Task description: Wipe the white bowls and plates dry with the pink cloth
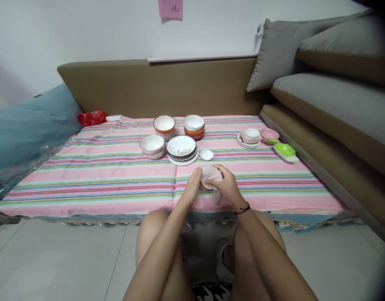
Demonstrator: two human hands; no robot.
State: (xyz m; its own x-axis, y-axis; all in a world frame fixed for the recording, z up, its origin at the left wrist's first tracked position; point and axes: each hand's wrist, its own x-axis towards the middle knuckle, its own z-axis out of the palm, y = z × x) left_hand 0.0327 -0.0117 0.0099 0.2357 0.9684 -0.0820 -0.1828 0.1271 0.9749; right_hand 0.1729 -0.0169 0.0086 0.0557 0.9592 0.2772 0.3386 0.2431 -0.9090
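Both my hands meet over the front middle of the striped cloth (101, 179). My left hand (192, 186) has its fingers closed against the edge of a small pale dish wrapped in a pinkish wiping cloth (209, 173). My right hand (226, 184) is closed over that cloth and dish from the right. Just beyond them stand a stack of patterned plates (181, 149) and a small white saucer (206, 155). The dish itself is mostly hidden by the cloth and fingers.
Behind the plates are a white bowl (152, 146) and two stacks of bowls (164, 126) (194, 126). To the right lie small saucers (249, 138), a pink dish (269, 134) and a green dish (285, 152). A red bag (92, 117) lies far left. Sofa cushions (330, 100) rise on the right.
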